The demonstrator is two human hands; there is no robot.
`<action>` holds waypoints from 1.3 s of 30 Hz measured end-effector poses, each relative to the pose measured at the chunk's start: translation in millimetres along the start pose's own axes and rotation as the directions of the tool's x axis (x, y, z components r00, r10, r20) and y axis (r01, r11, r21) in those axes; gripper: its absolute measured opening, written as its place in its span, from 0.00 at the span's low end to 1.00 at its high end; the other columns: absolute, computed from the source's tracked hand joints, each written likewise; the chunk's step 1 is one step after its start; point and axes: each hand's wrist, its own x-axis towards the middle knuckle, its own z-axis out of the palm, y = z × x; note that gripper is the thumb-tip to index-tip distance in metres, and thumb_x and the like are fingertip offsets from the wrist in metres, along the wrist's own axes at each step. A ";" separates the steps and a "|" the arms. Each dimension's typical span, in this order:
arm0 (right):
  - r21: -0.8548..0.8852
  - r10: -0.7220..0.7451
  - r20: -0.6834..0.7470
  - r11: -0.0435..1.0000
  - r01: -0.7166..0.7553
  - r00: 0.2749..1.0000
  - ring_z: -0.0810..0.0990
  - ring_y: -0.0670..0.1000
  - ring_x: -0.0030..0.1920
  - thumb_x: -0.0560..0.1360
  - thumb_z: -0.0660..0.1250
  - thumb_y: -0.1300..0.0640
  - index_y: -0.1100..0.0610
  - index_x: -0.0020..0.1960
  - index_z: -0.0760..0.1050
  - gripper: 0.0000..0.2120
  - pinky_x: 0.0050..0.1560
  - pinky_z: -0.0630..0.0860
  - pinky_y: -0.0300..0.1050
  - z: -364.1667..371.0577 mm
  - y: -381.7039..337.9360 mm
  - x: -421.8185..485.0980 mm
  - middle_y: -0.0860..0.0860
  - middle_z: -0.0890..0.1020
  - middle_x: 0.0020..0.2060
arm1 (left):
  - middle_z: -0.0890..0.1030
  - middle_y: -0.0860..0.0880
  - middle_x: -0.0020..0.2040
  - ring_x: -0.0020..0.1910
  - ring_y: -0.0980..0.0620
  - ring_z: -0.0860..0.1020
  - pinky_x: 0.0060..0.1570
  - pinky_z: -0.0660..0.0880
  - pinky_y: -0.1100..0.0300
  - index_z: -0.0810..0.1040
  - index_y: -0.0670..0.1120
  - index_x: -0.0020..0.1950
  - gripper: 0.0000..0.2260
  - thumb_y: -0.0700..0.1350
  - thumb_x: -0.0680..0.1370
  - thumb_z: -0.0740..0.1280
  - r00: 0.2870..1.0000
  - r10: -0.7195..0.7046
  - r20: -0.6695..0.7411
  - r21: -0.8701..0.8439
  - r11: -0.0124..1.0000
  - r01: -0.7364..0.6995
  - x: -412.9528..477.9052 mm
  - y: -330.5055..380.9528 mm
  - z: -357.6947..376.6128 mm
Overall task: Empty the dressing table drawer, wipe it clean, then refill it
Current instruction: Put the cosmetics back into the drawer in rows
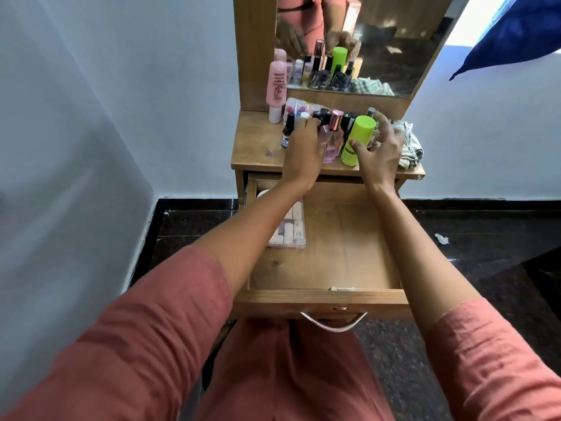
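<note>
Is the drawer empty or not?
Not empty. The drawer is pulled out and a clear case lies along its left side; the rest seen is bare wood.

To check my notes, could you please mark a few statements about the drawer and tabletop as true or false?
1. The drawer is shut. False: it is pulled open.
2. A checked cloth lies at the right of the tabletop. True.
3. The green can is in the drawer. False: it stands on the tabletop.
4. A clear box sits in the drawer. True.
</note>
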 end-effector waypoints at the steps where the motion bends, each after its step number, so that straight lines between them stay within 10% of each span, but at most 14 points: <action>1: -0.012 -0.006 0.019 1.000 0.007 1.000 0.68 0.47 0.54 0.71 0.70 0.63 0.55 0.69 0.66 0.28 0.61 0.67 0.35 1.4 -0.1 1.3 0.52 0.65 0.52 | 0.74 0.42 0.59 0.56 0.47 0.75 0.53 0.71 0.61 0.73 0.38 0.60 0.13 0.35 0.75 0.64 1.000 -0.009 0.007 0.008 1.000 0.009 2.2 0.2 0.3; 12: -0.014 -0.054 0.035 0.998 0.055 0.998 0.79 0.56 0.53 0.70 0.70 0.65 0.59 0.60 0.72 0.20 0.55 0.78 0.51 3.5 1.2 6.3 0.58 0.79 0.53 | 0.79 0.44 0.53 0.52 0.50 0.77 0.42 0.67 0.66 0.74 0.39 0.57 0.12 0.39 0.74 0.68 0.996 -0.061 0.072 -0.092 0.993 0.067 3.7 11.0 0.6; 23: 0.036 -0.123 0.018 0.992 0.122 0.992 0.77 0.47 0.46 0.67 0.71 0.67 0.61 0.59 0.73 0.21 0.42 0.70 0.22 -21.3 7.7 -16.1 0.56 0.80 0.52 | 0.81 0.42 0.49 0.46 0.50 0.78 0.39 0.70 0.65 0.78 0.38 0.53 0.09 0.35 0.74 0.65 0.995 0.002 0.096 -0.170 0.985 0.014 -22.7 19.1 -2.2; 33: -0.058 -0.001 0.147 0.998 0.010 0.989 0.78 0.56 0.54 0.66 0.71 0.67 0.63 0.61 0.74 0.23 0.57 0.73 0.43 -34.5 50.8 -41.8 0.60 0.79 0.56 | 0.82 0.44 0.46 0.39 0.54 0.74 0.28 0.65 0.75 0.79 0.39 0.51 0.08 0.36 0.73 0.68 0.974 -0.089 0.208 -0.102 0.988 0.112 -57.2 13.6 28.7; 39: -0.237 0.082 0.212 0.971 -0.030 0.974 0.74 0.60 0.57 0.65 0.72 0.68 0.66 0.58 0.74 0.22 0.57 0.67 0.40 -27.5 85.0 -45.8 0.64 0.76 0.55 | 0.82 0.40 0.50 0.49 0.43 0.80 0.44 0.73 0.54 0.79 0.39 0.53 0.12 0.32 0.72 0.64 0.936 -0.200 0.290 -0.039 0.975 0.220 -64.1 -5.4 50.7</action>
